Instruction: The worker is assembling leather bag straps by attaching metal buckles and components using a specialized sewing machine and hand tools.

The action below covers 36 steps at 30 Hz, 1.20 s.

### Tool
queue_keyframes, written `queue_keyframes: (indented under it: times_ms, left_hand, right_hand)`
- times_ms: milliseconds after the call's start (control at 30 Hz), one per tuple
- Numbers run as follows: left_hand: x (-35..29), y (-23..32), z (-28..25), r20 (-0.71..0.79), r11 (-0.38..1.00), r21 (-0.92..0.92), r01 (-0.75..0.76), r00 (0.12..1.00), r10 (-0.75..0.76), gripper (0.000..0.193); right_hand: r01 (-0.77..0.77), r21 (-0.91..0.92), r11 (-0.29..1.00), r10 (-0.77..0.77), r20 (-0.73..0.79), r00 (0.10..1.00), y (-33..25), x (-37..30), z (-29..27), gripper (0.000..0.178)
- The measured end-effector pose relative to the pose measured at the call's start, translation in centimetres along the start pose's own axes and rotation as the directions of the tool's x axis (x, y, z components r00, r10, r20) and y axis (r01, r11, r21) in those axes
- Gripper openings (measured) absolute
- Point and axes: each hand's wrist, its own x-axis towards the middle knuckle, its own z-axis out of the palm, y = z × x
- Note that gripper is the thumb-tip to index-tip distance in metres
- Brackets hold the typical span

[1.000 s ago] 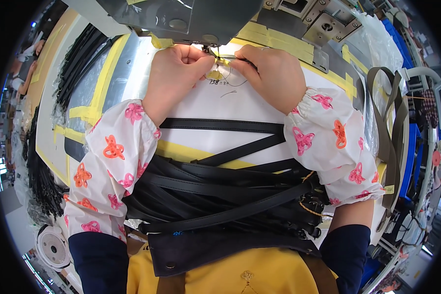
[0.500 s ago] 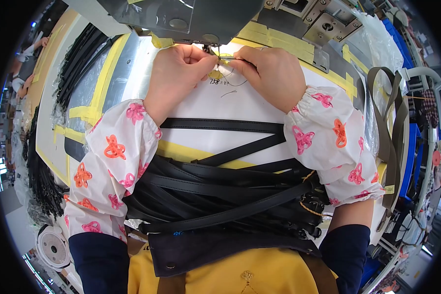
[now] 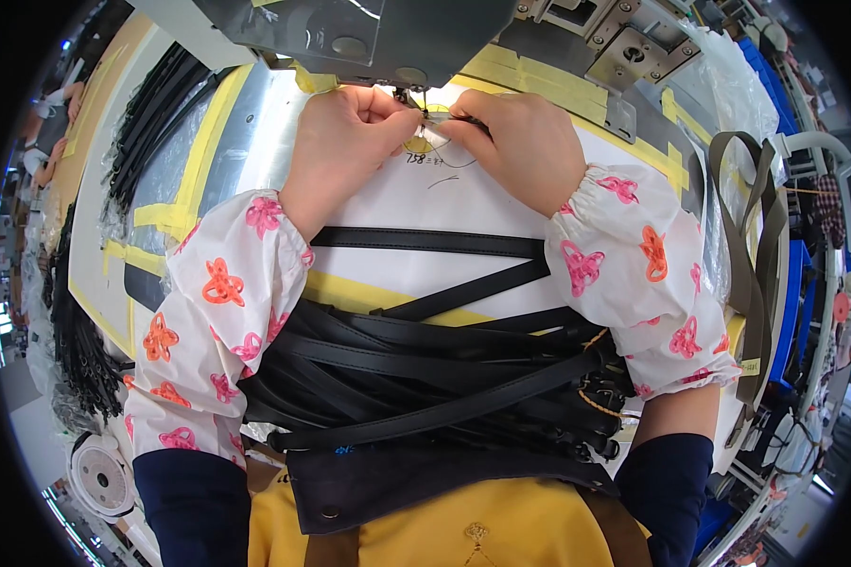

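Observation:
Under the head of a sewing machine point(image 3: 350, 47), both my hands meet by the lit needle area. My left hand point(image 3: 345, 146) is closed, thumb and forefinger pinched just left of the needle; what lies between the fingertips is too small to make out. From the other side, my right hand point(image 3: 525, 142) grips a small dark tool with a silvery tip point(image 3: 437, 117), mostly hidden by the fingers. A thin dark thread point(image 3: 456, 163) curves below the needle over the white work surface point(image 3: 388, 198). Black stitched straps point(image 3: 425, 242) cross that surface.
A heap of black straps point(image 3: 397, 369) lies against my front. More straps point(image 3: 165, 113) rest on plastic at the far left. Brown straps point(image 3: 752, 227) hang at the right beside a blue bin point(image 3: 794, 302). Another person's hands point(image 3: 59, 151) show at the left edge.
My right hand has shifted slightly left and its fingers have tilted around the tool, whose silvery tip shows more by the needle. The left hand has barely moved.

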Motion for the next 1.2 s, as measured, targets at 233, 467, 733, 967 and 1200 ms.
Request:
queue_keyframes:
  times_ms: [233,467,733,967,1200]
  left_hand:
    - [-0.02,-0.28,-0.17,0.006,0.999,-0.032,-0.01,1.0,0.01,0.019]
    - [-0.16,-0.06,-0.47,0.032,0.997,-0.067,0.041,0.999,-0.038,0.02]
    - [-0.17,0.07,-0.36,0.038,0.998,-0.026,0.057,0.998,-0.056,0.02]
    - [0.01,-0.14,-0.33,0.039,0.998,-0.058,0.029,0.999,-0.027,0.02]
    - [-0.25,-0.01,-0.29,0.046,0.999,-0.022,0.033,0.998,-0.032,0.02]
  right_hand:
    - [0.015,0.036,0.999,-0.014,-0.036,0.999,0.29,-0.12,0.57,0.025]
    - [0.028,0.076,0.997,-0.026,-0.025,0.999,0.2,-0.47,0.27,0.023]
    - [-0.003,0.109,0.994,0.01,-0.063,0.998,0.46,-0.54,0.29,0.021]
    - [-0.055,0.066,0.996,0.056,-0.01,0.998,-0.07,-0.16,0.1,0.023]
    - [-0.079,0.064,0.995,0.077,0.033,0.997,-0.33,-0.01,0.18,0.027]
